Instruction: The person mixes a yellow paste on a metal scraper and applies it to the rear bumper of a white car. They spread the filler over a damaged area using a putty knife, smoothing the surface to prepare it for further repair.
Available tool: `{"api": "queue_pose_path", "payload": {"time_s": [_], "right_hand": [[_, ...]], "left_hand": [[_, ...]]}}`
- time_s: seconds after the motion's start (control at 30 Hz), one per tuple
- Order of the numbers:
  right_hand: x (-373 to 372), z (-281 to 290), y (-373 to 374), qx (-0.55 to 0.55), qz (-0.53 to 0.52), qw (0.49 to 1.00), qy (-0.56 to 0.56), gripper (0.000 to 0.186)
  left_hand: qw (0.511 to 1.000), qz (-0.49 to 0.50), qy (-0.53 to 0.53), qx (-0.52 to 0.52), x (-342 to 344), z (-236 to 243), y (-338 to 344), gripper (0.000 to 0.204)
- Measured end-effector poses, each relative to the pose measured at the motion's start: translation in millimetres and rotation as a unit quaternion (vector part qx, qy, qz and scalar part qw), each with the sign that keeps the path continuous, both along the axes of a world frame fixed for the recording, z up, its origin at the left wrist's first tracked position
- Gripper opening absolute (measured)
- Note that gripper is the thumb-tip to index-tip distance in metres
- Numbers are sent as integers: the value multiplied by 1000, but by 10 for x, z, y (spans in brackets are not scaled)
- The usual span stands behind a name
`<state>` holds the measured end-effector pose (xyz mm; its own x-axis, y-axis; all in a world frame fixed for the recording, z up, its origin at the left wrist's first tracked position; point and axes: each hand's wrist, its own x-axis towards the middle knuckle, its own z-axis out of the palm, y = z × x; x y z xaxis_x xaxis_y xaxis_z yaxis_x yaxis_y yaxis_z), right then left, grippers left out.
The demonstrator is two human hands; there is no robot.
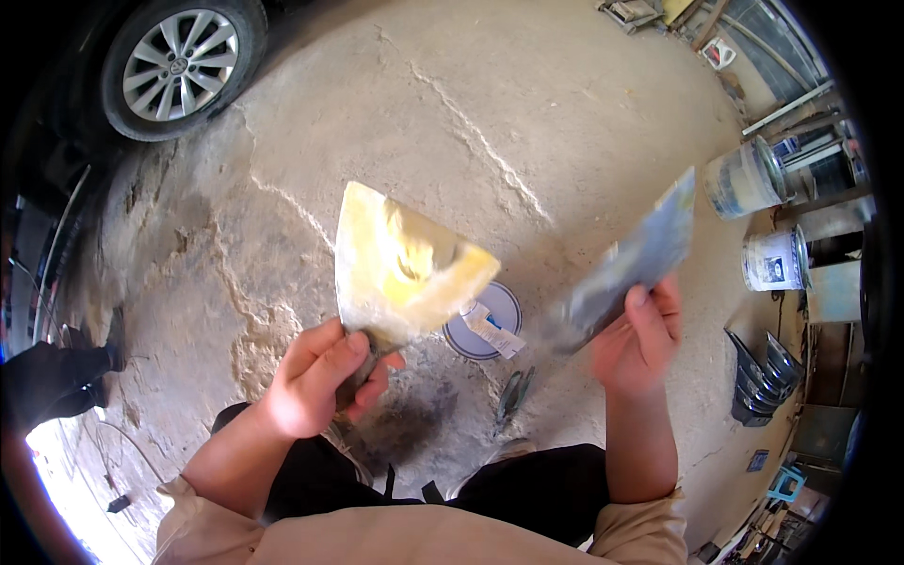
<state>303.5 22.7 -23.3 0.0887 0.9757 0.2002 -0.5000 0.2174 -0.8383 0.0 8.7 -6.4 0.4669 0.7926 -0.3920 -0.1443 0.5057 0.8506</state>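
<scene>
My left hand (309, 379) is closed around the handle of a wide putty knife (363, 301), its fan-shaped blade tilted up and away from me. Yellow putty (414, 259) is smeared over the blade, thickest in the middle. Off to the right, my right hand (645, 341) grips a flat grey scraper (629, 259) by its lower edge, somewhat blurred. The two tools are apart. Below and between them, a round tin (454, 337) stands on the floor with a white and blue tube (492, 330) lying on top. Closer to my feet lies a dark green, narrow tool (513, 395), its kind unclear.
A black car with a silver-spoked wheel (179, 66) stands at the far left. Another person's dark-clothed leg (56, 377) shows at the left edge. Along the right side are two buckets (744, 179), black slatted plastic parts (765, 381) and a light-blue stool (786, 483). Cracks run through the concrete floor (565, 104).
</scene>
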Motion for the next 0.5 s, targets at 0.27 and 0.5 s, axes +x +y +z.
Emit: {"api": "queue_pose_path", "payload": {"time_s": [0.27, 0.5], "right_hand": [[-193, 201, -121, 218, -18, 868, -446, 32], [-170, 322, -32, 217, 61, 783, -579, 32]], "left_hand": [[975, -157, 138, 78, 89, 42, 2, 26], [981, -106, 145, 76, 29, 19, -37, 27]]}}
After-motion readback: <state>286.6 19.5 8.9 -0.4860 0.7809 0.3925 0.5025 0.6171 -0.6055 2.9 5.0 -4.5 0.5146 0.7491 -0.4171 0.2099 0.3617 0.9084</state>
